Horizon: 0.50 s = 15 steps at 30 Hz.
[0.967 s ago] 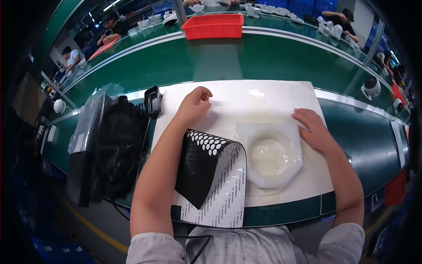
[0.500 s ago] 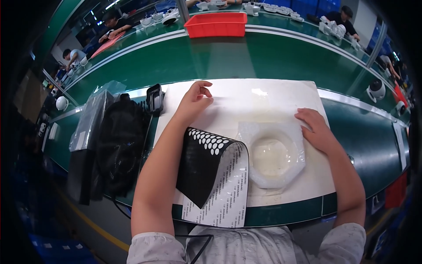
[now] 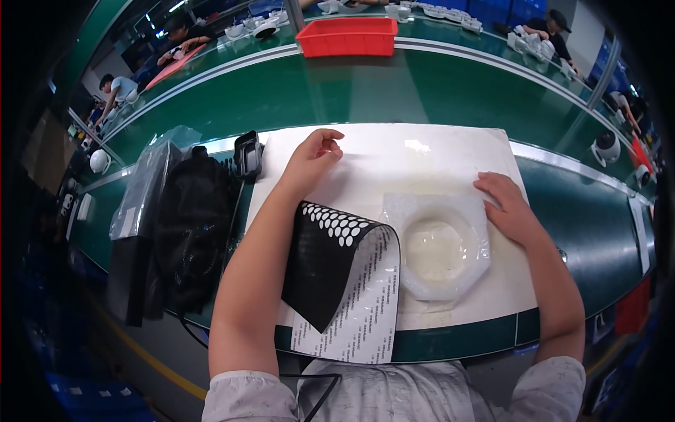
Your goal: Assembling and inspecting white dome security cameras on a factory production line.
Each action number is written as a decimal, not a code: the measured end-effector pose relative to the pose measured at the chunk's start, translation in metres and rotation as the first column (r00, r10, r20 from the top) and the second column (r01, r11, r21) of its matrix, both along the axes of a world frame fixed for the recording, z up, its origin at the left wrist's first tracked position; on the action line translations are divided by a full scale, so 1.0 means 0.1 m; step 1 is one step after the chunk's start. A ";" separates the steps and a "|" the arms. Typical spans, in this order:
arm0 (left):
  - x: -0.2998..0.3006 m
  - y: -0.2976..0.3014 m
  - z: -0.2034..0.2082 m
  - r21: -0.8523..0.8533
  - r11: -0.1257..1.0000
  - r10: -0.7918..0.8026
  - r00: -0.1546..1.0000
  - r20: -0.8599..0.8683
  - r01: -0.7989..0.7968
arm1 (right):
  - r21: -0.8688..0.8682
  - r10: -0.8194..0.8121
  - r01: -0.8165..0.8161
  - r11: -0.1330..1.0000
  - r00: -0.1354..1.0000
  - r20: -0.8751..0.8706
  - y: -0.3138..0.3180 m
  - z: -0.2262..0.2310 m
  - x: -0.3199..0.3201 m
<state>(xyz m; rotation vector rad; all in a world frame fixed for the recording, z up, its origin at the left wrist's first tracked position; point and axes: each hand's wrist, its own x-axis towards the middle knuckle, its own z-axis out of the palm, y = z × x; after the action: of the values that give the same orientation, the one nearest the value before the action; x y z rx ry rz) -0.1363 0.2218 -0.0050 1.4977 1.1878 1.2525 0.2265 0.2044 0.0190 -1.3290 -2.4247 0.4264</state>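
Note:
My left hand (image 3: 318, 156) is over the upper part of a white board (image 3: 394, 158). Its index finger and thumb are apart, the other fingers curl inward, and nothing shows between them. My right hand (image 3: 506, 204) rests on the board's right side with its fingers spread, beside a white foam block (image 3: 467, 276) with a round hollow. Clear film or tape covers the block. Beside my left forearm lies a black sheet (image 3: 320, 274) with rows of white oval stickers (image 3: 341, 226). It curls over, showing its white printed backing (image 3: 373, 309).
To the left are a black bag (image 3: 193, 232), a plastic-wrapped box (image 3: 144, 190) and a small black tray (image 3: 247, 156). A red bin (image 3: 348, 46) stands across the green bench (image 3: 281, 91). A white-and-black device (image 3: 605, 145) is at right. Several people work farther off.
My left hand has shifted very slightly to the right, and its fingertips have moved a little. My right hand and the sheet stay practically where they were.

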 end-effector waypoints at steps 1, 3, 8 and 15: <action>0.01 -0.01 0.01 -0.001 1.000 -0.001 1.000 0.000 0.001 | -0.001 -0.005 0.005 1.000 1.000 0.003 0.00 0.00 0.00; 0.02 -0.03 0.04 -0.015 1.000 -0.010 1.000 0.008 0.010 | -0.002 -0.009 0.009 1.000 1.000 0.005 0.00 0.01 0.00; 0.02 -0.04 0.06 -0.014 1.000 -0.002 1.000 0.019 0.002 | -0.013 -0.014 0.014 1.000 1.000 -0.008 -0.02 0.01 -0.01; 0.05 -0.07 0.10 -0.031 0.999 0.027 0.999 0.041 -0.026 | -0.015 -0.019 0.019 1.000 1.000 -0.002 -0.02 0.02 -0.02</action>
<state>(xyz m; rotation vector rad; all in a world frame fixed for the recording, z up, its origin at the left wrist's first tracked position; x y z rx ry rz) -0.1318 0.2151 0.0049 1.4313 1.1980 1.2718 0.2246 0.2028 0.0214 -1.3558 -2.4095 0.4417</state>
